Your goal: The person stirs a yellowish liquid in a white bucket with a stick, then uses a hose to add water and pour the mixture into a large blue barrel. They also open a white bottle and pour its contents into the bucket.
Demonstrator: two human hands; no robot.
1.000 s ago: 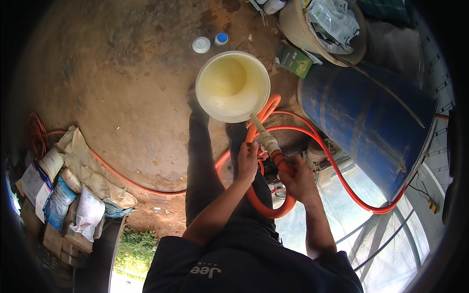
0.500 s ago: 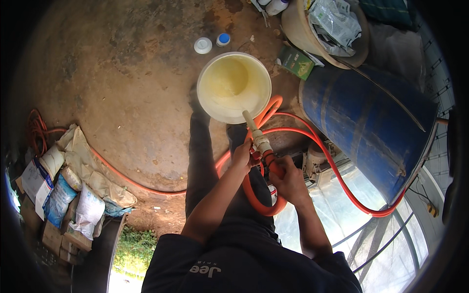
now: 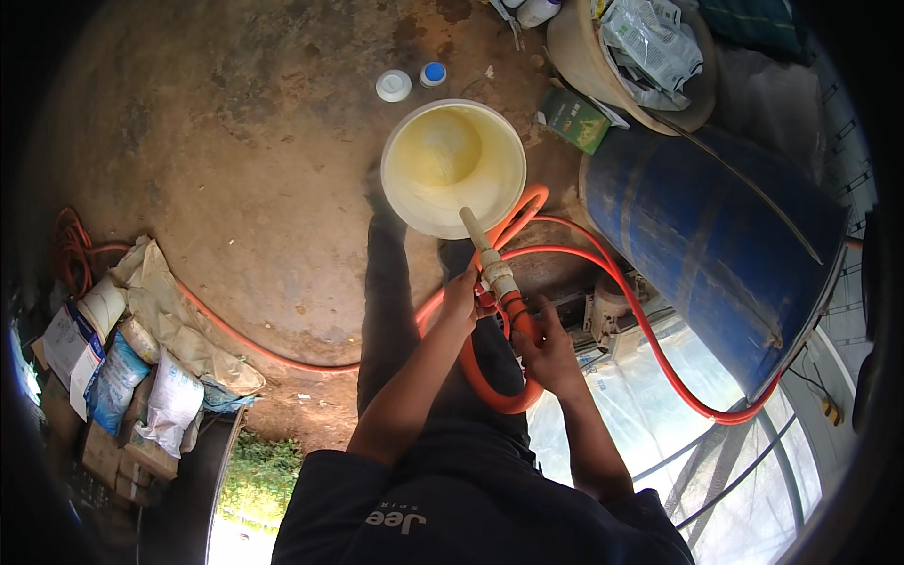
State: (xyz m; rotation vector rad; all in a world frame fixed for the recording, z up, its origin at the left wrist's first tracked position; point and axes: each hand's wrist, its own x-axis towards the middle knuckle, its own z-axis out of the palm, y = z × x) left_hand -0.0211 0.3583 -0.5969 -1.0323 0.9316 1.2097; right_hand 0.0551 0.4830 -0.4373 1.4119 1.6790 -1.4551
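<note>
A thick orange hose [image 3: 516, 311] ends in a pale valve fitting [image 3: 497, 273] with a narrow pipe nozzle [image 3: 474, 228]. Its tip reaches over the near rim of a white bucket [image 3: 513, 179], whose inside looks yellowish with liquid at the bottom. At the fitting, my left hand [image 3: 460, 299] is closed around the small red valve handle [image 3: 484, 298], partly hidden by the fingers. Just behind it, my right hand [image 3: 551, 353] grips the hose from the right, its index finger lifted off a little.
A white lid [image 3: 394, 86] and a blue-capped bottle [image 3: 432, 74] stand beyond the bucket. To the right are a green box [image 3: 576, 121], a blue barrel [image 3: 706, 235] and a tub of wrappers [image 3: 565, 47]. Sacks [image 3: 174, 400] lie at left; thinner orange hose [image 3: 273, 351] crosses the floor.
The nozzle tip has swung slightly left. My right hand has moved down along the hose and loosened its fingers. The liquid's surface looks calmer.
</note>
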